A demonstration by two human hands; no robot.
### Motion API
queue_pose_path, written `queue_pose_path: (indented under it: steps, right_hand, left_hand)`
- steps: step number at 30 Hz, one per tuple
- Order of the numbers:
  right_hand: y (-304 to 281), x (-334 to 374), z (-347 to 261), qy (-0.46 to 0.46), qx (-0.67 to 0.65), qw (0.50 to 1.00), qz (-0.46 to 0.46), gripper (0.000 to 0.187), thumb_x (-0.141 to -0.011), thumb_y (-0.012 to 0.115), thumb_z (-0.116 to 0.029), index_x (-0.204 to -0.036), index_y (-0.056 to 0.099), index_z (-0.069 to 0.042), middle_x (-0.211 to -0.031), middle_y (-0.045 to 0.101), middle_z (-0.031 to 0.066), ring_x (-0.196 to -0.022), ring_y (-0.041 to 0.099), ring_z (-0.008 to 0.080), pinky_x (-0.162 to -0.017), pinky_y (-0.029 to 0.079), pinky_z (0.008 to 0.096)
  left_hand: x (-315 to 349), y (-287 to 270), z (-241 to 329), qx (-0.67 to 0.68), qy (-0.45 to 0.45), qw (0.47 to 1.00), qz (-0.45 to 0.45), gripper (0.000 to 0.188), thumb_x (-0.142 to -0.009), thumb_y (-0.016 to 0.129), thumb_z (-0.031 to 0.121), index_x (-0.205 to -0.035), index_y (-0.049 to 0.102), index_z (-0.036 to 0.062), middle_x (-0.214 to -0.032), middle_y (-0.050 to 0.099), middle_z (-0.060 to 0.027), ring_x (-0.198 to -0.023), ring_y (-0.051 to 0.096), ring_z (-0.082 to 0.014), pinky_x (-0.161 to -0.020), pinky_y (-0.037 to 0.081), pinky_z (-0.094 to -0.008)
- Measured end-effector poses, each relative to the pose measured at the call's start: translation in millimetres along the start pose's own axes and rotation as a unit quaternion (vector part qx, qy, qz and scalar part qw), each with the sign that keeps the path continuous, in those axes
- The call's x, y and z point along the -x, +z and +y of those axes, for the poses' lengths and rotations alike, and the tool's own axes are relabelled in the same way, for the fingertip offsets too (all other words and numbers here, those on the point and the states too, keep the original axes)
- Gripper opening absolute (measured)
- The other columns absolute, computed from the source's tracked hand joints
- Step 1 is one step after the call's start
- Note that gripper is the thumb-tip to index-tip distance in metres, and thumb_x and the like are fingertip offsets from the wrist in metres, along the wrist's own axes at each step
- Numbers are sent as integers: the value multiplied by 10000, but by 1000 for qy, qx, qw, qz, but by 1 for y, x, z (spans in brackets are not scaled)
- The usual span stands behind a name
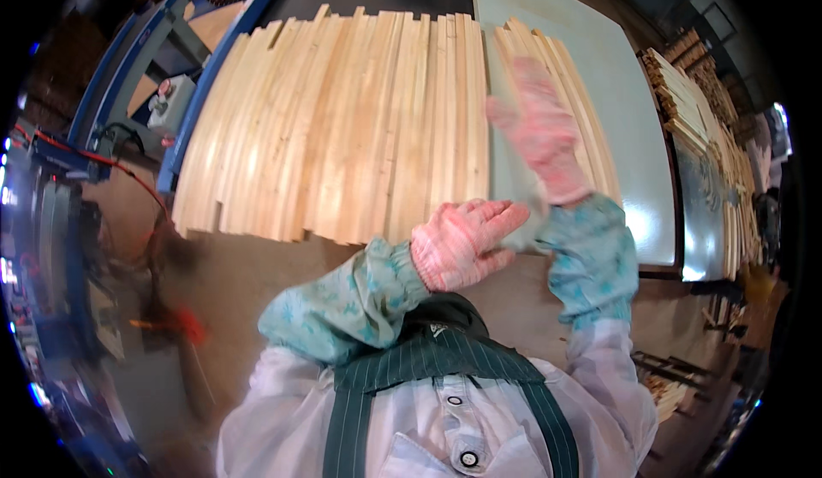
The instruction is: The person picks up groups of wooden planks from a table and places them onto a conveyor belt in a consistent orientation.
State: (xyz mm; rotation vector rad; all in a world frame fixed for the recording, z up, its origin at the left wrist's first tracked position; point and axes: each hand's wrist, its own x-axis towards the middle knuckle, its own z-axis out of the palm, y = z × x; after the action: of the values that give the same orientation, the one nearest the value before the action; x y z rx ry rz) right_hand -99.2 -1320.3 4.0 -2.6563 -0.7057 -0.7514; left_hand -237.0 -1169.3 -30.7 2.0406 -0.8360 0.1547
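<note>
A wide row of long pale wooden strips [342, 127] lies side by side in front of me, their ends uneven. To its right, past a narrow gap, is a smaller group of strips [575, 76]. My right hand [541, 131], in a pink knit glove, is over this group's left side, fingers stretched and thumb apart; it is smeared by motion. I cannot tell whether it touches the wood. At the near right corner of the wide row is my left hand [467, 243], gloved alike, its fingers extended toward the gap and nothing visible in them.
The strips rest on a pale, glossy tabletop [638, 157] with a dark section at the back. Along the left runs a blue metal frame [193, 127] with a grey control box [171, 101] and a red cable [128, 170]. Stacked wood [685, 106] stands at the far right.
</note>
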Motion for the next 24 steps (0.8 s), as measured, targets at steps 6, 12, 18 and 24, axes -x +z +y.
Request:
queue_pose_path:
  steps: [6,12,18,24]
  right_hand:
    - [189,-44,-73,10,93,978,-188,754,-896,466,-550,-1433,311,-44,-1453,345,185,-1345,338,292,-1091,287,318]
    - [88,6,-64,153,-164,964,-142,644,-856,546,-425,-1375,433,-60,-1257,566,152,-1096,550,261,-951,412,327]
    - [-18,137,-71,516,-211,798,-227,521,-842,587,-370,-1241,548,-36,-1117,645,136,-1018,610,237,-875,482,335]
    - [7,118,-104,480,101,806,-333,389,-768,602,-350,-1059,658,-98,-1120,631,163,-1048,585,357,-897,475,426]
  left_hand:
    - [115,-104,-25,-80,-18,996,22,500,-768,706,189,-1233,558,80,-1124,616,-151,-976,618,-319,-799,526,-398]
    - [194,-182,-45,-65,-63,993,71,467,-771,716,159,-1208,587,55,-1084,641,-170,-952,639,-313,-821,521,-391]
    - [237,-190,-64,14,-105,994,36,492,-750,721,40,-1226,593,45,-1108,646,-131,-971,639,-228,-840,508,-325]
    - [223,-189,-57,-27,-14,999,-40,459,-764,707,94,-1206,593,46,-1072,640,-156,-944,635,-308,-811,520,-362]
